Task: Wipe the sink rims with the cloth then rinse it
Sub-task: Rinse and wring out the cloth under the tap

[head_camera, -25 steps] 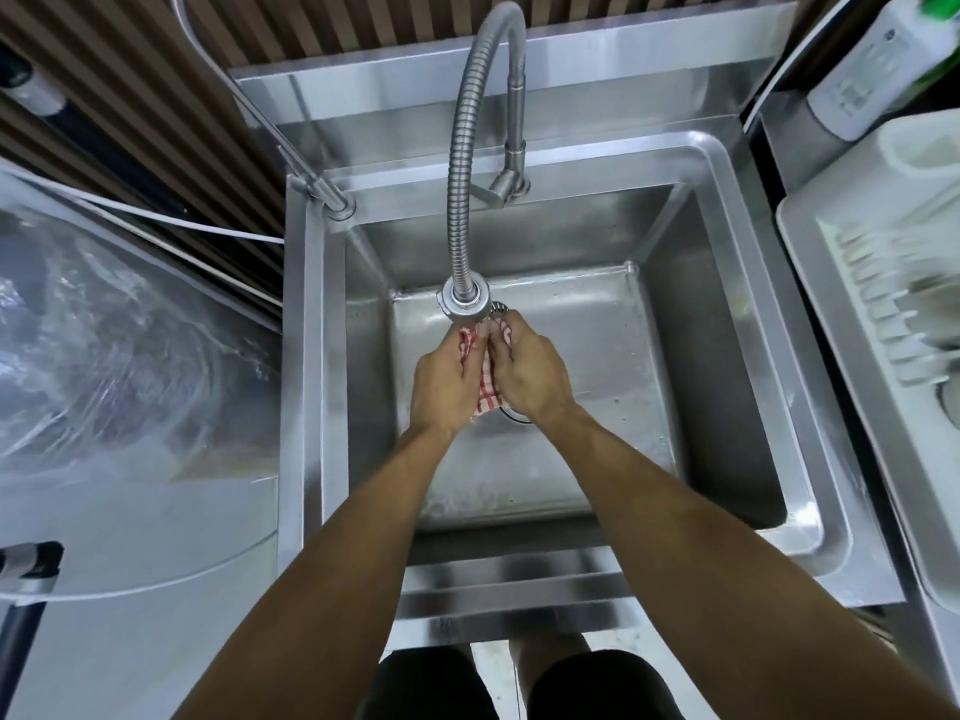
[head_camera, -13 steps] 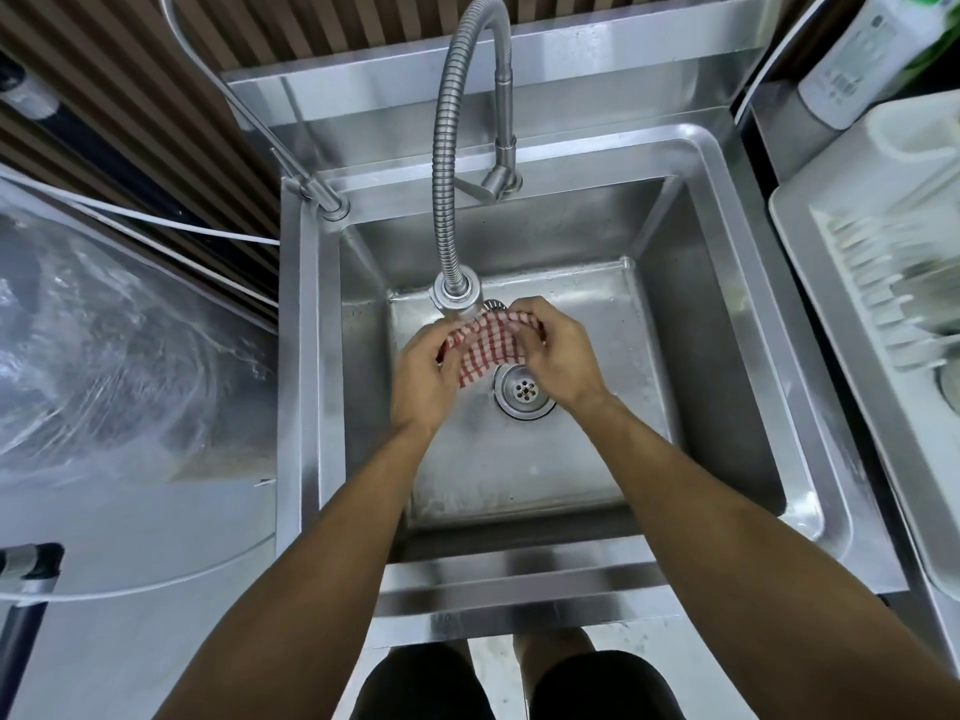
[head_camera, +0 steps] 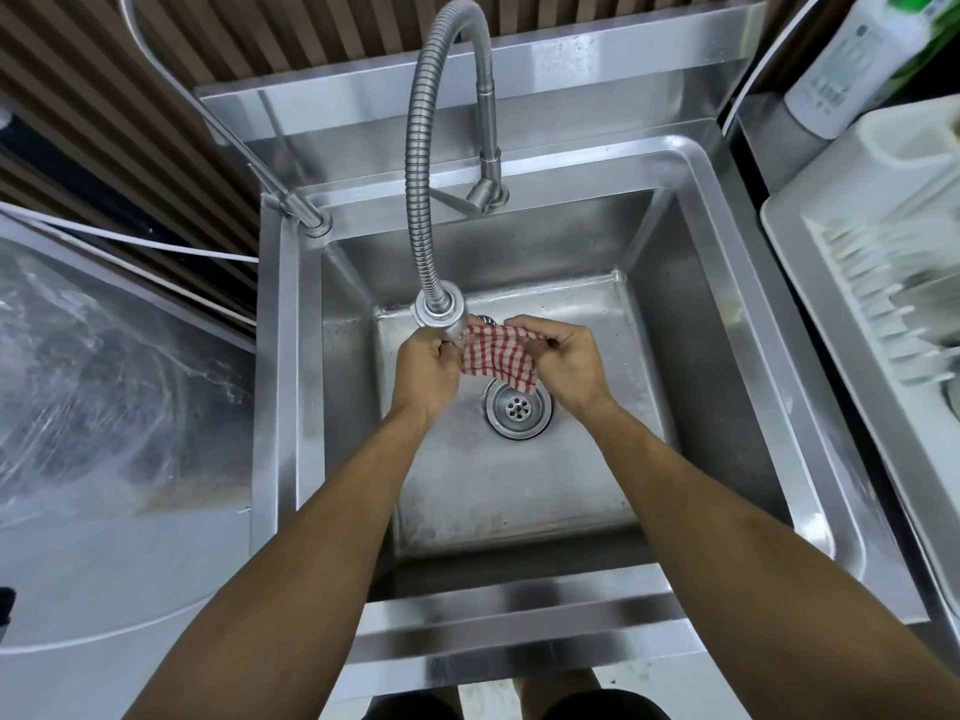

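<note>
A kitchen: steel sink [head_camera: 717, 283] with flexible faucet [head_camera: 421, 189], dish rack [head_camera: 883, 314] and detergent bottle [head_camera: 852, 70] beside it.

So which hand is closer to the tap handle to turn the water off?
Probably the right hand. Both hands grip the cloth under the spout, left hand directly below it. The tap handle sits toward the right side, so the right has the clearer reach.

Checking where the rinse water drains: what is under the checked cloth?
Under the red-and-white checked cloth, held by the left hand and right hand, sits the round metal drain strainer; its upper edge is covered.
</note>
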{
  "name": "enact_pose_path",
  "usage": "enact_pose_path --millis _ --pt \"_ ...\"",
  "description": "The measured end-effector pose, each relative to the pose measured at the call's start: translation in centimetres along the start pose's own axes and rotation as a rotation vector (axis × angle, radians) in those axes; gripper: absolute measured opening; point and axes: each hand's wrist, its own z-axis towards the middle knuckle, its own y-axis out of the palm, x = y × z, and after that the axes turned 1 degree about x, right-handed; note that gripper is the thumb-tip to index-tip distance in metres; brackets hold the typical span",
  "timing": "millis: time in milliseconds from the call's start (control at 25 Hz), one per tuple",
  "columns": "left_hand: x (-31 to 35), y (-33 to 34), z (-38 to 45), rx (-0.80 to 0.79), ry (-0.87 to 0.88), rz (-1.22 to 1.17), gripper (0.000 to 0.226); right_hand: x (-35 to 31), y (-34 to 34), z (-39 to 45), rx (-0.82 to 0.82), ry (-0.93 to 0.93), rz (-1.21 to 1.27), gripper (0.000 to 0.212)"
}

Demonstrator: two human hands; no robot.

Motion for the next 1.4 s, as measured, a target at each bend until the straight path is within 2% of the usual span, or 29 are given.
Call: enact_pose_path --millis 80,200,360,440,560,640,760,880,1040,1120,1240,1280,1320,1400 --pt "-0.2 -0.2 -0.2 0.042 0.004 0.011 0.023 0.3 0.8 -0.4 0.005 -0.034 -0.016 0.054" --pt "-0.9 -1.4 -1.0 0.124 0.04 -0.027 0.021 -0.1 1.9 -0.7 -0.05 -0.198 -0.204 0.046" --pt "-2.4 -3.2 -2.9 0.149 0.007 -0.138 0.039 -1.2 4.6 -0.4 -0.152 -0.389 -0.429 0.033" --pt "-2.7 -3.4 -3.9 0.169 -0.026 -0.138 0.038 -1.4 5.4 -0.6 -0.162 -0.356 -0.437 0.03" --pt "-2.1 -3.3 -4.2 0.192 -0.071 -0.196 0.027 -2.0 5.7 -1.4 -0.15 -0.187 -0.4 0.024" --pt "-1.9 -3.0 -3.7 0.175 -0.128 -0.222 0.015 -2.8 6.5 -1.3 -0.144 -0.157 -0.416 0.028" --pt "-2.0 -2.5 -2.9 0.153 -0.216 -0.246 0.013 -3.0 7.3 -1.1 -0.147 -0.173 -0.466 0.028" --pt "-0.2 -0.8 -1.7 0.048 -0.201 -0.171 0.019 -2.0 4.9 -1.4 -0.011 -0.107 -0.422 0.016" --pt "3.6 2.6 -1.1 -0.052 -0.224 -0.148 0.029 -2.1 1.0 -2.1 0.138 -0.033 -0.344 0.025" --pt "3.4 2.7 -1.4 -0.092 -0.205 -0.127 0.03 -3.0 1.1 -2.5 0.107 -0.036 -0.34 0.027" --pt "2.3 -0.2 -1.2 -0.361 -0.297 0.034 0.028 -3.2 1.1 -3.9 0.002 -0.017 -0.464 0.025" --pt "2.5 -1.8 -0.2 -0.386 -0.33 0.047 0.019 -3.0 0.7 -4.2 -0.018 -0.02 -0.514 0.023" --pt "3.0 -3.3 1.2 -0.381 -0.336 -0.011 0.004 -2.7 0.0 -4.6 -0.042 0.0 -0.558 0.021" --pt "5.4 -5.4 5.3 -0.339 -0.285 -0.197 0.02 -2.3 -1.7 -4.9 -0.064 0.054 -0.629 0.017"
